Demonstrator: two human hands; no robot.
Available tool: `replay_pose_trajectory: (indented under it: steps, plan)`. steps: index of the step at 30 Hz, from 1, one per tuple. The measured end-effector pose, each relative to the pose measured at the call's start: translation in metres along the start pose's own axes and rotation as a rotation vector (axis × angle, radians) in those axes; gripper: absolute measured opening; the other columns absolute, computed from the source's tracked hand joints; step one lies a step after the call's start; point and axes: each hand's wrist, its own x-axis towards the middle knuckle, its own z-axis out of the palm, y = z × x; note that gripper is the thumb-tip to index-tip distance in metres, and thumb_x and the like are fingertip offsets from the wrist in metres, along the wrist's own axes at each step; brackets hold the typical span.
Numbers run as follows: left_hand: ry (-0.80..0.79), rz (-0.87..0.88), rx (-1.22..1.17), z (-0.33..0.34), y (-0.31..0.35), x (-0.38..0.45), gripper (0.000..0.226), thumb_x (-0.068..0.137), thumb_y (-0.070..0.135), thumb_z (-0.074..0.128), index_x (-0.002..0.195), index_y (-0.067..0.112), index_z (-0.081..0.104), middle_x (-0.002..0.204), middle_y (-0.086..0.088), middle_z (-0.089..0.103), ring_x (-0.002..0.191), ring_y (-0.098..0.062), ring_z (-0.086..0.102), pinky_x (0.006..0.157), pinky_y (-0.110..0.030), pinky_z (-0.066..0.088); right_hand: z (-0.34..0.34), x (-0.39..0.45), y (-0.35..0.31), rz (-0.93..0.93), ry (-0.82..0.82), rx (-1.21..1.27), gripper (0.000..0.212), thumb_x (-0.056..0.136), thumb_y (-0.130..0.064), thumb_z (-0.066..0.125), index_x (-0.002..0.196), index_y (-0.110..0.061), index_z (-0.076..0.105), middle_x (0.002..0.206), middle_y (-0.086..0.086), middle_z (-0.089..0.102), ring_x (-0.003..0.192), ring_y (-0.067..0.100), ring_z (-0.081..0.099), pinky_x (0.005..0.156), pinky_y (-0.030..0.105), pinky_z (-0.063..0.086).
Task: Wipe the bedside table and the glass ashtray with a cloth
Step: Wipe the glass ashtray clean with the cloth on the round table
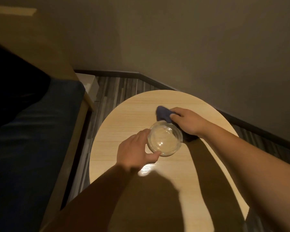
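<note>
A round clear glass ashtray [164, 138] is over the middle of the light wooden round bedside table [127, 114]; whether it rests on the top or is lifted I cannot tell. My left hand [135, 150] grips its near left rim with thumb and fingers. Just behind the ashtray, my right hand [189, 121] presses a dark blue cloth [163, 113] flat on the tabletop. Part of the cloth is hidden under the hand and wrist.
A bed with dark blue bedding [32, 131] and a wooden frame [70, 139] runs along the left. Grey striped floor [114, 87] shows between bed and table. Walls with a dark skirting board [157, 81] close in behind and to the right.
</note>
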Motion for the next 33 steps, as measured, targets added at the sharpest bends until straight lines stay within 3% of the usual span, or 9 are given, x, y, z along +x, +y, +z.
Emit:
replay_pose_trajectory:
  steps: [7, 15, 19, 22, 24, 26, 28, 30, 33]
  plan:
    - [0.007, 0.007, 0.016, 0.005, -0.002, 0.001, 0.065, 0.068, 0.062, 0.064, 0.122, 0.030, 0.046, 0.104, 0.017, 0.059, 0.090, -0.010, 0.055, 0.066, -0.027, 0.039, -0.001, 0.011, -0.003, -0.065, -0.155, -0.155, 0.034, 0.100, -0.041, 0.036, 0.120, -0.026, 0.059, 0.111, 0.000, 0.064, 0.099, 0.019, 0.056, 0.091, 0.039, 0.045]
    - [-0.083, 0.055, 0.078, 0.003, -0.004, 0.003, 0.070, 0.070, 0.067, 0.059, 0.129, 0.035, 0.040, 0.112, 0.018, 0.057, 0.095, -0.009, 0.052, 0.069, -0.027, 0.039, 0.026, -0.027, 0.017, 0.118, 0.132, 0.033, 0.033, 0.098, -0.043, 0.037, 0.116, -0.027, 0.060, 0.101, -0.002, 0.066, 0.090, 0.018, 0.058, 0.071, 0.034, 0.044]
    - [-0.099, 0.074, 0.088, 0.002, -0.005, 0.003, 0.071, 0.071, 0.068, 0.058, 0.131, 0.035, 0.039, 0.115, 0.017, 0.057, 0.096, -0.010, 0.052, 0.070, -0.027, 0.038, 0.045, -0.045, 0.017, 0.205, 0.323, 0.127, 0.032, 0.098, -0.042, 0.037, 0.108, -0.024, 0.061, 0.094, 0.001, 0.065, 0.086, 0.020, 0.058, 0.069, 0.035, 0.045]
    - [-0.088, 0.072, 0.068, 0.002, -0.005, 0.002, 0.072, 0.072, 0.068, 0.058, 0.132, 0.033, 0.039, 0.116, 0.017, 0.057, 0.096, -0.010, 0.052, 0.072, -0.027, 0.040, 0.049, -0.074, 0.014, 0.305, 0.335, 0.389, 0.028, 0.099, -0.038, 0.040, 0.098, -0.019, 0.061, 0.087, 0.004, 0.066, 0.083, 0.023, 0.062, 0.066, 0.036, 0.048]
    - [-0.068, 0.062, 0.041, 0.001, -0.005, 0.002, 0.069, 0.072, 0.067, 0.059, 0.129, 0.033, 0.041, 0.112, 0.017, 0.058, 0.093, -0.010, 0.053, 0.073, -0.029, 0.044, 0.039, -0.096, 0.011, 0.391, 0.216, 0.610, 0.028, 0.099, -0.033, 0.045, 0.097, -0.012, 0.063, 0.086, 0.015, 0.069, 0.076, 0.029, 0.065, 0.057, 0.033, 0.053]
    - [-0.047, 0.054, 0.023, 0.000, -0.004, 0.002, 0.067, 0.071, 0.066, 0.060, 0.126, 0.033, 0.042, 0.107, 0.016, 0.059, 0.091, -0.010, 0.054, 0.072, -0.030, 0.045, 0.021, -0.112, 0.009, 0.420, 0.164, 0.789, 0.025, 0.098, -0.028, 0.050, 0.101, -0.010, 0.067, 0.090, 0.018, 0.071, 0.082, 0.035, 0.067, 0.062, 0.035, 0.058]
    - [-0.032, 0.052, 0.014, 0.000, -0.004, 0.001, 0.066, 0.070, 0.065, 0.060, 0.126, 0.034, 0.043, 0.103, 0.017, 0.059, 0.089, -0.009, 0.054, 0.070, -0.028, 0.043, 0.003, -0.115, 0.006, 0.394, 0.246, 1.066, 0.023, 0.097, -0.028, 0.052, 0.108, -0.013, 0.066, 0.101, 0.017, 0.071, 0.093, 0.037, 0.068, 0.072, 0.050, 0.058]
    - [-0.021, 0.053, 0.017, 0.001, -0.003, 0.000, 0.065, 0.069, 0.065, 0.060, 0.124, 0.034, 0.044, 0.099, 0.018, 0.058, 0.087, -0.009, 0.054, 0.068, -0.027, 0.042, -0.009, -0.107, -0.004, 0.294, 0.400, 1.341, 0.024, 0.097, -0.027, 0.050, 0.118, -0.020, 0.061, 0.110, 0.010, 0.070, 0.099, 0.029, 0.068, 0.073, 0.046, 0.058]
    - [-0.017, 0.050, 0.031, 0.001, -0.002, 0.000, 0.065, 0.068, 0.065, 0.060, 0.123, 0.034, 0.044, 0.098, 0.018, 0.058, 0.086, -0.009, 0.054, 0.066, -0.027, 0.041, -0.009, -0.089, -0.033, 0.075, 0.533, 1.582, 0.026, 0.096, -0.015, 0.049, 0.121, -0.023, 0.056, 0.110, 0.005, 0.071, 0.106, 0.022, 0.066, 0.086, 0.039, 0.055]
